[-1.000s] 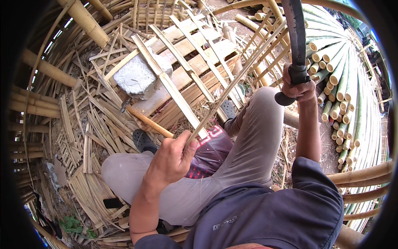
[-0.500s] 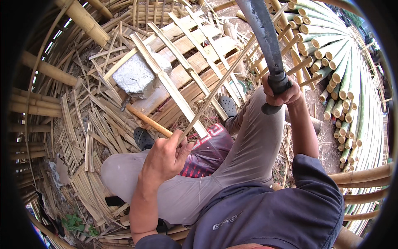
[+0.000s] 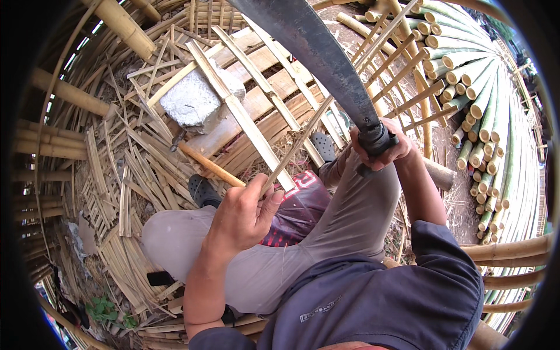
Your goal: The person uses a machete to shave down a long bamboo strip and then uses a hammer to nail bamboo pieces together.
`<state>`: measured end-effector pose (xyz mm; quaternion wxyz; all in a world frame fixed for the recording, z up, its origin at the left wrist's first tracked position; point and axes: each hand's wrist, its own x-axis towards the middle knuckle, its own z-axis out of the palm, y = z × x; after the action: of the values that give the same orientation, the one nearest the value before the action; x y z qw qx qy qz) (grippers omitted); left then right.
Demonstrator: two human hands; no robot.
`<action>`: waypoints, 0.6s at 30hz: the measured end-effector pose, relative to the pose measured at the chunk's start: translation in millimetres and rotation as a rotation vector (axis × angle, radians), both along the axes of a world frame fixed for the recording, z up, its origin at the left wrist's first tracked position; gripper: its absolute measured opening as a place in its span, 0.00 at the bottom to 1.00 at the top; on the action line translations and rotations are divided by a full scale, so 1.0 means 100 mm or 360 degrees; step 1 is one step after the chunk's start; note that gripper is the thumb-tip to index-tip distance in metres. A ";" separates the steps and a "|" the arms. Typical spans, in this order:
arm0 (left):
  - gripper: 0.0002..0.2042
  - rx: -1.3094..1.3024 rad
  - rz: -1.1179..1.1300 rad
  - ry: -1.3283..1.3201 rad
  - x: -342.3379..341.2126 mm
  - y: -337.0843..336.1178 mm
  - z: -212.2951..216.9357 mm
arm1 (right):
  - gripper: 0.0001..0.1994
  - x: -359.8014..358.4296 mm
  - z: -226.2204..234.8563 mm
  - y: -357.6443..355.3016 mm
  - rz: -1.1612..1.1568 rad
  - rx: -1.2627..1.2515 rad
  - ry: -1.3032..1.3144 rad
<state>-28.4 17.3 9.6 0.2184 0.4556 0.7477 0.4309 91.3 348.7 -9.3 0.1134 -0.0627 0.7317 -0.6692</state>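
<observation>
My right hand (image 3: pixel 389 149) is wrapped round the dark handle of a machete (image 3: pixel 318 49). Its broad curved blade points up and to the left, over the bamboo pieces in front of me. In my left hand (image 3: pixel 245 214), pinched between thumb and fingers, is a thin bamboo strip (image 3: pixel 296 149) that slants away to the upper right. The strip's far end lies close below the blade; I cannot tell whether they touch. A hammer (image 3: pixel 211 166) with a wooden handle lies just beyond my left hand. Split bamboo slats (image 3: pixel 251 131) rest across wooden boards ahead.
A pale rough block (image 3: pixel 189 105) sits on the boards. Loose bamboo strips (image 3: pixel 146 175) litter the ground at left. Bamboo poles (image 3: pixel 481 99) are stacked at right, beside upright bamboo sticks (image 3: pixel 402 76). A dark red printed cloth (image 3: pixel 300 207) lies between my legs.
The machete has swung left and lower, so its blade now crosses the upper middle. My right hand has come down and slightly left. My left hand keeps its hold on the strip.
</observation>
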 end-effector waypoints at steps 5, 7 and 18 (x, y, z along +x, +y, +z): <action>0.15 -0.0076 0.0088 0.0047 -0.05 -0.05 0.00 | 0.21 0.15 0.05 0.00 -0.0410 -0.0276 0.0039; 0.15 -0.0070 0.0157 0.0064 -0.05 -0.05 0.02 | 0.20 0.25 0.14 -0.02 -0.0680 -0.0237 0.0105; 0.16 0.0039 0.0287 0.0087 0.03 -0.08 0.06 | 0.13 0.10 0.17 -0.33 -0.1293 0.1037 0.0596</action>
<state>-25.0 9.7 15.9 0.1527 0.4006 0.7860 0.4454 100.9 315.9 7.7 -0.2725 0.1450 0.8739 -0.3755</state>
